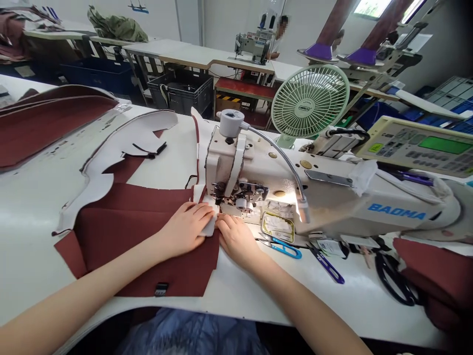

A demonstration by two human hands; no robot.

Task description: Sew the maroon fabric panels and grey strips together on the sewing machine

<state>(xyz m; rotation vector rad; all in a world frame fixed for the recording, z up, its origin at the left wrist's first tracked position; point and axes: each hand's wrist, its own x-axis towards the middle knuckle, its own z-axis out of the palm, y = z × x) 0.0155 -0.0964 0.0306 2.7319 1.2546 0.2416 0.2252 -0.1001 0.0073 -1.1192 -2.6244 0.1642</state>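
Observation:
My left hand (pixel 186 228) lies flat on a maroon fabric panel (pixel 148 246), with its fingertips at a white-backed strip (pixel 209 223) by the presser foot (pixel 221 199) of a BAOMA sewing machine (pixel 354 197). My right hand (pixel 236 240) rests just right of that strip, its fingers against the strip's edge. Neither hand closes around anything. Left of the machine, a large white-backed cut piece (pixel 118 153) lies on the maroon fabric. The needle area is partly hidden by the machine head.
Blue-handled snips (pixel 283 249), purple-handled snips (pixel 327 266), and black-handled scissors (pixel 393 281) lie right of my hands. A maroon fabric stack (pixel 44 123) lies at the far left. A green fan (pixel 310 101), gooseneck lamp (pixel 295 167), and control panel (pixel 414 143) stand behind.

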